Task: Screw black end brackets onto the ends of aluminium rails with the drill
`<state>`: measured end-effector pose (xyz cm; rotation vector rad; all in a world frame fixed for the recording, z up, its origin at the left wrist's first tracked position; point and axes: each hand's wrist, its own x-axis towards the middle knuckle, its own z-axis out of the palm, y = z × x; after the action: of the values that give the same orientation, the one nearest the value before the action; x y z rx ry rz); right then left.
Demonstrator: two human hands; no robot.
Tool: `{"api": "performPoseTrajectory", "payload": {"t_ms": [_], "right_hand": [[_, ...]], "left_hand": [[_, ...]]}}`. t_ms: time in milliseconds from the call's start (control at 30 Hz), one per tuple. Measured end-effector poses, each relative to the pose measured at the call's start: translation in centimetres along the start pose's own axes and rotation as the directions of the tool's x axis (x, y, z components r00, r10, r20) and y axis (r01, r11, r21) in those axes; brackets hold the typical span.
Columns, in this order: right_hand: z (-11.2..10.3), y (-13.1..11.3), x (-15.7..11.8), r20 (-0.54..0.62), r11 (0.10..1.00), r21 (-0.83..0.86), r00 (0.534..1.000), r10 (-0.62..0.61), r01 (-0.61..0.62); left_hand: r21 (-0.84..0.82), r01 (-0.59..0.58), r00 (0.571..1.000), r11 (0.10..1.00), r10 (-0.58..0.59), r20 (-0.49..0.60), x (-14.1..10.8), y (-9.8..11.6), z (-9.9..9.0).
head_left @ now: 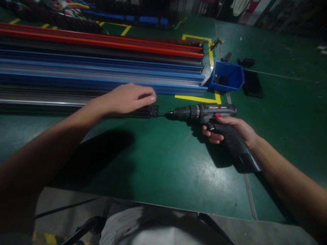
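My right hand (pixel 230 131) is wrapped round the handle of a black cordless drill (pixel 204 111), which points left. The drill's long thin bit reaches the small black end piece (pixel 153 111) of a dark metal profile (pixel 51 102). Over the profile, close to that end, lies my left hand (pixel 127 98), its fingers curled down on the far side and the thumb along the top. The left fingertips are partly hidden. Whether the bit is inside the end piece is too small to tell.
Long blue profiles (pixel 114 76) and red profiles (pixel 114 42) lie behind on the green table (pixel 158 163). A blue bin (pixel 240 78) stands right of their ends, beside dark flat objects (pixel 252 83). Wires (pixel 76 6) lie at the back left.
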<state>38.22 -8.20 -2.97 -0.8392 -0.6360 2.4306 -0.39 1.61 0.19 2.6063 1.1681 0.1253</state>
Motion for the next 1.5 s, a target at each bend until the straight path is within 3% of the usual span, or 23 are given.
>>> {"api": "performPoseTrajectory", "payload": {"t_ms": [1500], "right_hand": [[0.19,-0.09,-0.07,-0.035,1.0,-0.01,0.999,-0.002,0.002]], "left_hand": [[-0.041,-0.035,0.999,0.999,0.033,-0.04,-0.03,-0.27,0.17]]}}
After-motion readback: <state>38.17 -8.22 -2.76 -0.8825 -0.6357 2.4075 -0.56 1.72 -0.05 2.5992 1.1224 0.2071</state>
